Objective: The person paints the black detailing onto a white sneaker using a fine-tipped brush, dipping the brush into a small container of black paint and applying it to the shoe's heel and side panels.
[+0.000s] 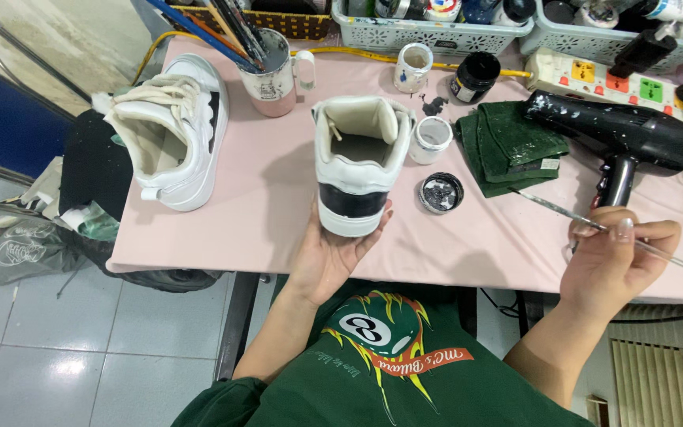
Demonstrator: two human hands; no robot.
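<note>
My left hand (333,253) cups the heel of a white sneaker (360,162) with a black band across its back, holding it upright over the pink table (262,213). My right hand (614,257) pinches a thin paintbrush (551,207) whose tip points left toward a small open tin of dark paint (440,192). A second white sneaker (174,130) with loose laces lies at the table's left edge.
A black hair dryer (622,138) rests at the right beside a folded green cloth (511,146). Small paint jars (432,138), a mug of brushes (270,71), plastic baskets (428,28) and a power strip (618,83) line the back. A black bag (92,170) hangs left.
</note>
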